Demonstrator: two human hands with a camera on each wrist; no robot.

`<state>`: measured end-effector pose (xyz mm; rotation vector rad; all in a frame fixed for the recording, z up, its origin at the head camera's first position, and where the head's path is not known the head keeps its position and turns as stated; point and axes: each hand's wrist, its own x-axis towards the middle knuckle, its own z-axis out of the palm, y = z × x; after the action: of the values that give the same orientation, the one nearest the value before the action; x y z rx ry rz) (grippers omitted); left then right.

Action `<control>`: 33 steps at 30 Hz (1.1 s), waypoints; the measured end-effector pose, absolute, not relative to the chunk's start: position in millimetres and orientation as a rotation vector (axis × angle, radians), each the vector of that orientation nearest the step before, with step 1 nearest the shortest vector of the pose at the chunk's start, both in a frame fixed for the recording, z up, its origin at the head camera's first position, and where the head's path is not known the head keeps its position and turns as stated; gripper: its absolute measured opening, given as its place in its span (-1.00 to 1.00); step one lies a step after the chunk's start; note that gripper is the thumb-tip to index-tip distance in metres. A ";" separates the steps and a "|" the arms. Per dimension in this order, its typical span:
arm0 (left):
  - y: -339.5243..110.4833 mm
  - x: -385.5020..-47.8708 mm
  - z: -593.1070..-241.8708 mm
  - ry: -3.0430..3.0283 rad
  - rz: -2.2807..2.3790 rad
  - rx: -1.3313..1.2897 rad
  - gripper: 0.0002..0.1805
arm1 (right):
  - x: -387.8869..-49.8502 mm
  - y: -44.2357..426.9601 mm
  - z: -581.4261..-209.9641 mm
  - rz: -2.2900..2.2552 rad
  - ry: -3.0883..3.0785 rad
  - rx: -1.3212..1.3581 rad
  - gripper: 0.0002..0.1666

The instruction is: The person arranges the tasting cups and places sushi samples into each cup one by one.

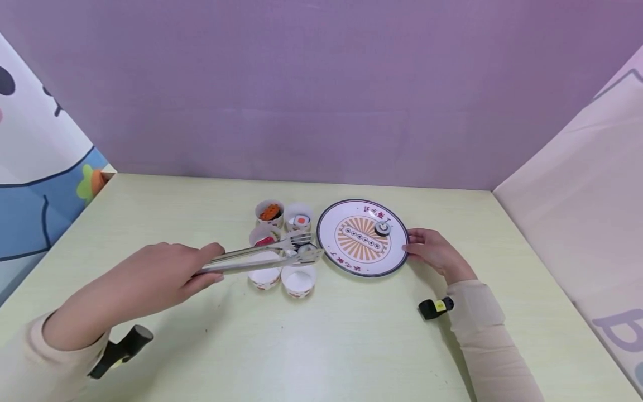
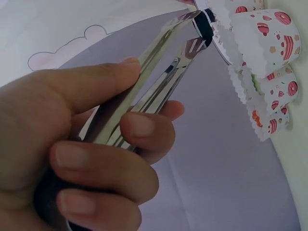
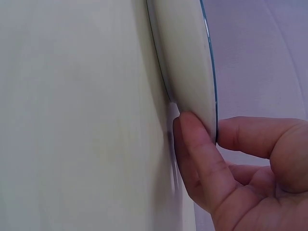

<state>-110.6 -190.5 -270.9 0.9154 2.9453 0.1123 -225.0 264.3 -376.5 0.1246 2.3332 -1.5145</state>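
Observation:
Metal tongs (image 1: 256, 264) are gripped in my left hand (image 1: 153, 279), thumb on one arm and fingers curled round the other in the left wrist view. Between the tong tips is a small dark-edged sushi roll piece (image 2: 204, 26), held above the paper cups (image 1: 299, 282). My right hand (image 1: 436, 252) pinches the right rim of a white plate (image 1: 329, 240), thumb on top and fingers underneath, as the right wrist view shows. On the plate lies another sushi roll piece (image 1: 382, 228), right of the printed centre.
The several patterned cups stand grouped left of the plate. One back cup holds an orange-topped piece (image 1: 270, 212), another a white piece with an orange centre (image 1: 301, 220). A purple panel (image 1: 311, 111) rises behind the pale table (image 1: 321, 346).

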 end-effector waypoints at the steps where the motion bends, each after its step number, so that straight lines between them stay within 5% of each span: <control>1: -191.5 -109.4 -271.0 2.944 0.110 0.914 -0.73 | -224.9 264.5 -376.6 -1.512 2.334 0.121 -0.33; 33: -198.2 -106.2 -276.5 2.789 0.135 0.887 -0.75 | -224.4 264.5 -376.3 -1.517 2.331 0.118 -0.35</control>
<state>-106.2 -198.2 -276.5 0.8866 2.7890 0.1347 -224.4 264.5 -376.3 0.1178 2.3314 -1.5170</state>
